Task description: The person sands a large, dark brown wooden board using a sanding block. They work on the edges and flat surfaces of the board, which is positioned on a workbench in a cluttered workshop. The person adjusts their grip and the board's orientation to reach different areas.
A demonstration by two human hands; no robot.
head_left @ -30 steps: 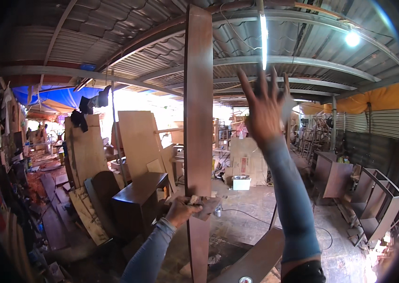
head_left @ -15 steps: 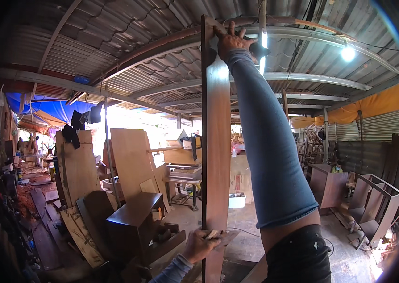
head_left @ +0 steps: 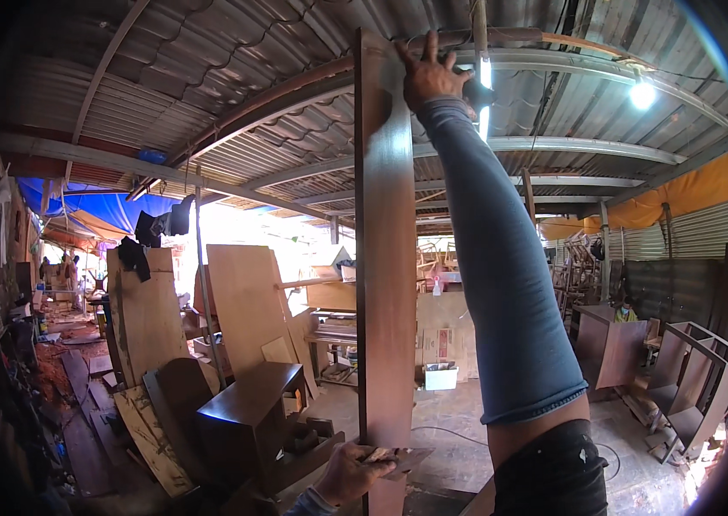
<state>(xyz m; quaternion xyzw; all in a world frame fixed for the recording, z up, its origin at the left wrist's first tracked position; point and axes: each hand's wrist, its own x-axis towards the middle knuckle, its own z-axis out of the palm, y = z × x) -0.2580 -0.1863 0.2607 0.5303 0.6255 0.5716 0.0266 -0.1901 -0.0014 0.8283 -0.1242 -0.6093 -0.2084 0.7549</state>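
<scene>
**Two hands on a tall standing board**

Right hand (head_left: 433, 76) is raised high overhead, fingers spread and curled over the top end of a tall brown board (head_left: 385, 258), gripping its upper edge; the arm below it wears a long blue sleeve (head_left: 502, 284). Left hand (head_left: 354, 471) sits low near the bottom edge of the view, closed around the board's near edge, with a small flat piece (head_left: 403, 457) pinched under the fingers against the wood; what that piece is cannot be told.

The board stands upright in the middle of the view, reaching from the bottom edge almost to the corrugated metal roof (head_left: 209, 86), its narrow edge facing the camera.

Behind and to the left, a dark wooden cabinet (head_left: 248, 413) stands on the floor, with pale plywood sheets (head_left: 248, 301) leaning upright beyond it. Offcuts of wood (head_left: 144, 430) lie along the left side. To the right, open wooden frames (head_left: 700, 370) stand near the wall, and a person (head_left: 626, 311) sits beside a brown panel. A white box (head_left: 440, 376) sits on the concrete floor in the background.
</scene>
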